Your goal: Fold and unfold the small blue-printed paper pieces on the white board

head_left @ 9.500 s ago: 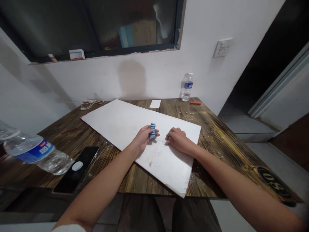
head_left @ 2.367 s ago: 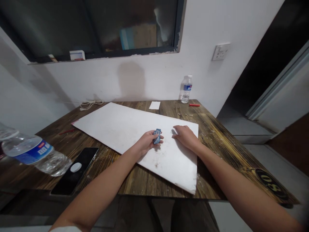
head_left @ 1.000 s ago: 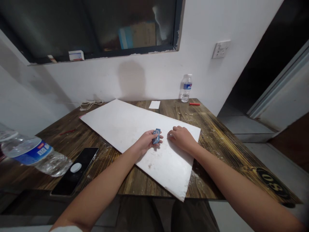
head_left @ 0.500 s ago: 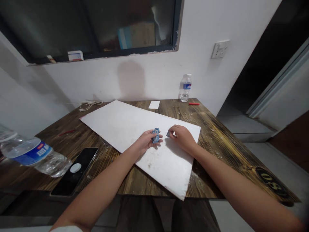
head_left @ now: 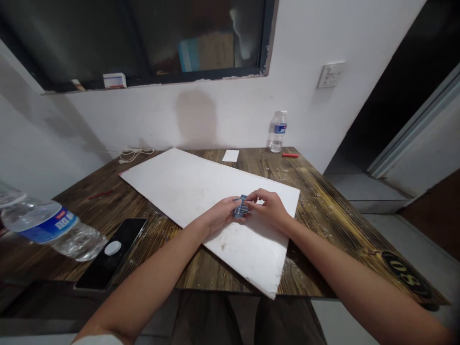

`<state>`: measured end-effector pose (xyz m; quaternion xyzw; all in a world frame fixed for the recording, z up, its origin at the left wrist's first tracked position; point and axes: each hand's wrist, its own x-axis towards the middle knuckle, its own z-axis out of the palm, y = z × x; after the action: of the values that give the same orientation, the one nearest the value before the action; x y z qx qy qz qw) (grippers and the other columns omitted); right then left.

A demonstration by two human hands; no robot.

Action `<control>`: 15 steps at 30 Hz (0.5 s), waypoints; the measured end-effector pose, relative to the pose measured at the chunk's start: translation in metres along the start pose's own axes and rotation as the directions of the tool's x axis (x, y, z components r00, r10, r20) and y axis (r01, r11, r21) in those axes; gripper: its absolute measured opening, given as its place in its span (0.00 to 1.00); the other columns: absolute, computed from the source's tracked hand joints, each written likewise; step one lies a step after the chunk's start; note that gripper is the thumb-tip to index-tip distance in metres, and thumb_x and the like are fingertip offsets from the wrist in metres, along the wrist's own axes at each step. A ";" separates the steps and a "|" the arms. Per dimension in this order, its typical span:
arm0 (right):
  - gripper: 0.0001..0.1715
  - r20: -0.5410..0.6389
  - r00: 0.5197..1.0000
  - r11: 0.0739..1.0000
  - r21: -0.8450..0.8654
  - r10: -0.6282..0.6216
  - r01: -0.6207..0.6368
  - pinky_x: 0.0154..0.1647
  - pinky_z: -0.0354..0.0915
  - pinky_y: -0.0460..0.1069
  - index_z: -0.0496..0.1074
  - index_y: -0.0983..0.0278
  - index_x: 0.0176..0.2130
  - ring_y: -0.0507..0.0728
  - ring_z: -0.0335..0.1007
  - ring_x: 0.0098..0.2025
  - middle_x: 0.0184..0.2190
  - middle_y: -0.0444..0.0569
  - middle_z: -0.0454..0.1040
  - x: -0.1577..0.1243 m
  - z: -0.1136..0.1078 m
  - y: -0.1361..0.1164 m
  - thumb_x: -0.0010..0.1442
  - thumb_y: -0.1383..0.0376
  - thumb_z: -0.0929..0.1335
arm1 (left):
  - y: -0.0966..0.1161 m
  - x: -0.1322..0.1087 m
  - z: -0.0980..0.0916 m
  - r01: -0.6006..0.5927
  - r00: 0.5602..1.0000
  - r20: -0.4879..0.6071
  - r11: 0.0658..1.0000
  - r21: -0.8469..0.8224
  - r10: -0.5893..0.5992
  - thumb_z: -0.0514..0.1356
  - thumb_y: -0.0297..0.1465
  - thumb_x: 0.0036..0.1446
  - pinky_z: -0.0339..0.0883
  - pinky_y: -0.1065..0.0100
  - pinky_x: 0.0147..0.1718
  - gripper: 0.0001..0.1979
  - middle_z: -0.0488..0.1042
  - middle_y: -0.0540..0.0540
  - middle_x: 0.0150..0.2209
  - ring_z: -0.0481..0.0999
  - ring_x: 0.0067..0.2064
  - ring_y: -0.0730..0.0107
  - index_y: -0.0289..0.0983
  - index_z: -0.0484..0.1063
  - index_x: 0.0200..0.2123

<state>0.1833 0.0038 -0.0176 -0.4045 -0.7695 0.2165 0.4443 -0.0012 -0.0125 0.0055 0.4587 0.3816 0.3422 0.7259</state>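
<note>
Left hand pinches blue pieces behind the counter's front edge; steady them where the right hand touches, grip unclear.

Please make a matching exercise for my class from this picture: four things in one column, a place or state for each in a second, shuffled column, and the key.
Things
1. blue pieces
2. phone
3. white cable
4. small bottle

Places or states
A. standing upright on the table
B. lying flat with a round white object on top
C. in the left hand, right hand alongside
D. loosely coiled

Pairs: 1-C, 2-B, 3-D, 4-A
</note>
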 end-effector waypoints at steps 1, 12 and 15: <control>0.05 -0.010 1.000 1.000 -0.003 -0.002 0.002 0.34 0.63 0.47 0.75 0.62 0.31 0.53 0.67 0.31 0.27 0.45 0.75 0.000 0.000 0.000 0.57 0.63 0.70 | 0.000 -0.001 0.001 0.005 1.000 0.025 1.000 0.011 -0.005 0.56 0.30 0.62 0.71 0.70 0.26 0.08 0.75 0.36 0.40 0.78 0.35 0.65 0.31 0.69 0.43; 0.12 -0.001 0.998 0.998 -0.014 -0.057 0.057 0.33 0.60 0.47 0.72 0.63 0.25 0.53 0.65 0.31 0.25 0.46 0.70 0.001 -0.001 -0.003 0.57 0.61 0.70 | 0.000 -0.004 0.004 0.009 0.996 0.084 0.997 0.076 -0.015 0.59 0.32 0.61 0.60 0.76 0.19 0.08 0.73 0.42 0.30 0.73 0.26 0.74 0.32 0.69 0.41; 0.15 -0.006 0.997 0.997 0.041 -0.070 0.071 0.34 0.62 0.48 0.74 0.63 0.27 0.55 0.66 0.33 0.27 0.47 0.70 0.002 -0.003 -0.005 0.59 0.57 0.68 | 0.001 -0.005 0.003 -0.016 0.995 0.103 0.997 0.082 0.007 0.63 0.26 0.56 0.61 0.76 0.22 0.10 0.73 0.43 0.32 0.70 0.26 0.78 0.32 0.70 0.41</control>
<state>0.1834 0.0025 -0.0114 -0.3683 -0.7776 0.2157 0.4617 -0.0015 -0.0178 0.0083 0.5075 0.3549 0.3061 0.7231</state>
